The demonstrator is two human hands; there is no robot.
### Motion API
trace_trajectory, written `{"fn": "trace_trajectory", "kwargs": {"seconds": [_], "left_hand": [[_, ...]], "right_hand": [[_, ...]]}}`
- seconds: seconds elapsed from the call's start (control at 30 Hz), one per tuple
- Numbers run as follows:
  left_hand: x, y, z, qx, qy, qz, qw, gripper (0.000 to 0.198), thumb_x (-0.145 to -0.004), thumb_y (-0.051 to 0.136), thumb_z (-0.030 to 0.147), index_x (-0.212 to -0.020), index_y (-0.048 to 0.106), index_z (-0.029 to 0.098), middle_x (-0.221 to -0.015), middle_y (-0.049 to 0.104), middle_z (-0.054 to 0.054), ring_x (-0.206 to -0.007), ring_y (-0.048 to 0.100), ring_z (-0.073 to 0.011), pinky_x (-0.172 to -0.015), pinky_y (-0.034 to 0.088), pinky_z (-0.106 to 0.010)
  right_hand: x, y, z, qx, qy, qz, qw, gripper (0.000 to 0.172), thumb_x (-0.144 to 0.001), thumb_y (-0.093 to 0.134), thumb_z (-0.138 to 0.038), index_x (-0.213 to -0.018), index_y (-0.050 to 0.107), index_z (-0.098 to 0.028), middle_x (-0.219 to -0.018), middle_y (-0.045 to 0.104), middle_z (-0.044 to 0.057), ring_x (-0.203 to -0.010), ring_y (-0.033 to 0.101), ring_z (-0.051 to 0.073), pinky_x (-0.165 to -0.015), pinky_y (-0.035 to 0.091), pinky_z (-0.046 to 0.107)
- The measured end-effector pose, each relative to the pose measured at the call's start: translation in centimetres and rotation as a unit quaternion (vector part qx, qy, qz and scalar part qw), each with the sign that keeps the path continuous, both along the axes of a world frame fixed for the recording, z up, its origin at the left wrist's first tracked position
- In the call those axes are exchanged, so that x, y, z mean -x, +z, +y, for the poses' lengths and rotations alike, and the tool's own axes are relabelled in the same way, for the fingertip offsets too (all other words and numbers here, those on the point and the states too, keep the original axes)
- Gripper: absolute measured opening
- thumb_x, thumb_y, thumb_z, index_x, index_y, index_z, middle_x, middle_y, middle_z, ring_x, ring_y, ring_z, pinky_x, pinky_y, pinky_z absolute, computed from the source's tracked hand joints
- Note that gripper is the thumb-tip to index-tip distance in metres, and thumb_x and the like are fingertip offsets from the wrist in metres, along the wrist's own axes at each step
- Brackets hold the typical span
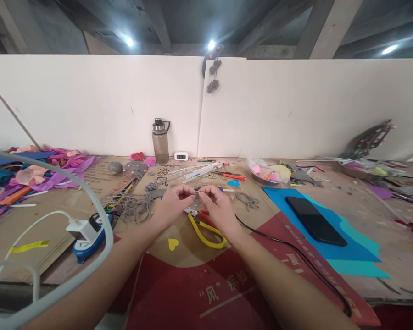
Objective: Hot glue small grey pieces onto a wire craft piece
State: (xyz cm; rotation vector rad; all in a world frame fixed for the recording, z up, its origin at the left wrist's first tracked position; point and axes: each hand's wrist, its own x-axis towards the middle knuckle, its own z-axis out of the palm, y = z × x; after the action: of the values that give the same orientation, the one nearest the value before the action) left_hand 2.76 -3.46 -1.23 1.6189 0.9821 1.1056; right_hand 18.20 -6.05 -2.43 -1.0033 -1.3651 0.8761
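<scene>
Where the two hands meet in the head view, I can make out a small dark piece point(197, 189), pinched between the fingertips of the left hand point(175, 200) and the right hand point(220, 207). Each grip is narrow, thumb against finger; the piece sits right at the tips, neither hand nearer, but it's too small and covered for me to tell its long axis.

Just below, on the wearer's side, lie yellow-handled pliers point(202, 237), their handles running back beneath the right wrist. A yellow heart point(173, 244) rests to their left, and a tangle of grey cord point(132, 208) sprawls beside the left forearm.

Brown-and-red cardboard point(179, 293) covers this stretch of the cluttered counter point(347, 195). Off to the right, a black phone point(315, 220) lies on blue sheets point(356, 252). White panels point(89, 105) close off the back, under bare beams and bright ceiling lights point(211, 45).
</scene>
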Motion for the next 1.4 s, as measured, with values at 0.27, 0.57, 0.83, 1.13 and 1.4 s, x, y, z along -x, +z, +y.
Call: {"fn": "trace_trajectory", "kwargs": {"seconds": [0.27,0.57,0.83,1.13,1.4], "left_hand": [[-0.1,0.3,-0.5,0.044,-0.073,-0.137,0.987,0.021,-0.075,0.069,0.028,-0.093,0.065,0.017,-0.068,0.058,0.003,-0.06,0.051,-0.0086,-0.061,0.039,-0.023],[0.5,0.3,0.1,-0.058,-0.076,-0.011,0.995,0.028,-0.078,0.066,0.029,-0.104,0.065,0.019,-0.088,0.065,-0.003,-0.075,0.058,-0.0132,-0.07,0.046,-0.025],[0.5,0.2,0.4,-0.002,-0.037,-0.055,0.998,0.021,-0.075,0.069,0.033,-0.087,0.065,0.017,-0.066,0.06,0.002,-0.059,0.053,-0.0102,-0.058,0.042,-0.023],[0.4,0.3,0.4,0.039,-0.033,-0.066,0.997,0.025,-0.072,0.073,0.034,-0.088,0.064,0.016,-0.059,0.055,0.004,-0.051,0.047,-0.0071,-0.052,0.037,-0.022],[0.5,0.3,0.1,0.132,-0.084,-0.094,0.983,0.043,-0.081,0.056,0.055,-0.085,0.066,0.014,-0.075,0.065,-0.006,-0.057,0.053,-0.0107,-0.054,0.038,-0.025]], "right_hand": [[0.2,0.7,-0.4,0.098,0.049,0.182,0.977,0.027,-0.071,0.07,-0.043,-0.072,0.057,-0.019,-0.062,0.049,-0.005,-0.056,0.041,0.009,-0.054,0.034,0.024],[0.5,0.3,-0.4,0.193,0.12,0.285,0.931,0.032,-0.061,0.08,-0.04,-0.07,0.058,-0.018,-0.059,0.049,-0.005,-0.05,0.039,0.006,-0.05,0.034,0.021],[0.5,0.2,-0.4,0.18,0.09,0.222,0.954,0.032,-0.065,0.075,-0.043,-0.076,0.057,-0.019,-0.068,0.057,-0.002,-0.055,0.042,0.008,-0.053,0.035,0.024],[0.5,-0.6,0.1,0.097,0.05,0.098,0.989,0.025,-0.073,0.066,-0.044,-0.074,0.055,-0.021,-0.058,0.045,-0.006,-0.054,0.037,0.01,-0.054,0.03,0.026],[0.5,-0.4,0.0,0.116,0.024,0.17,0.978,0.028,-0.069,0.069,-0.041,-0.064,0.051,-0.021,-0.057,0.043,-0.006,-0.052,0.035,0.01,-0.052,0.028,0.026]]}}
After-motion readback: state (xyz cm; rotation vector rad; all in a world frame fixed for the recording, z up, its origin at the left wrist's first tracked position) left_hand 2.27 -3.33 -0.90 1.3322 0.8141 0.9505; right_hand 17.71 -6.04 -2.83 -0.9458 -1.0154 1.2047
